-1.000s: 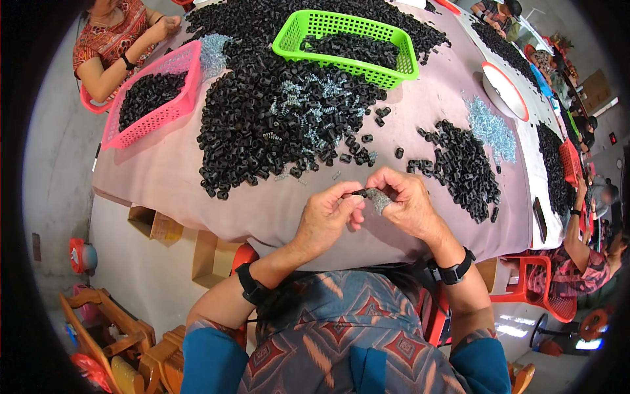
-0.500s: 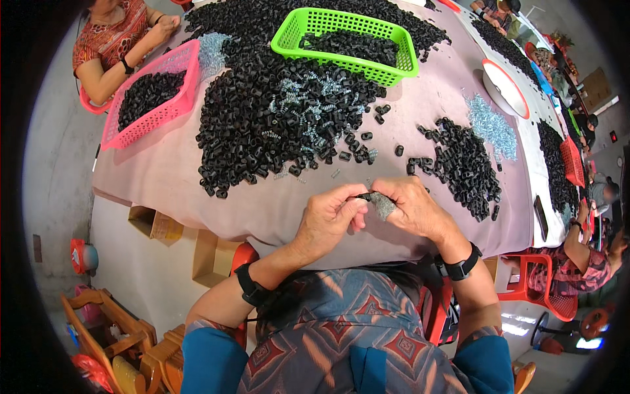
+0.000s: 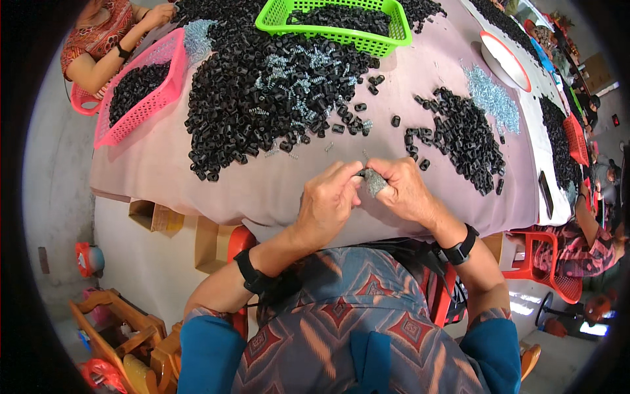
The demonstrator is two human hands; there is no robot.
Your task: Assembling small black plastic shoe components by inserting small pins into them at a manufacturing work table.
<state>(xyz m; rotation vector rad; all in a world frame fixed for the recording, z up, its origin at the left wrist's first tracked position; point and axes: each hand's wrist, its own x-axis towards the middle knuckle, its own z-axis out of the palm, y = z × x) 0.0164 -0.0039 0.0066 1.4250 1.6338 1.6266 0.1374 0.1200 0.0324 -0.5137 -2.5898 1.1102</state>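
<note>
Where the pinch closes: a small black part [image 3: 360, 174], gripped between left hand [image 3: 325, 200] and right hand [image 3: 408, 190], above the pink cloth [image 3: 262, 197].
Long axis: seemingly left-right; the grey thumb cover [image 3: 375, 183] obscures which end points where.
Changed: less black shows than earlier.
Around: black heap [image 3: 226, 108] ahead, green basket [image 3: 354, 43] beyond.
</note>
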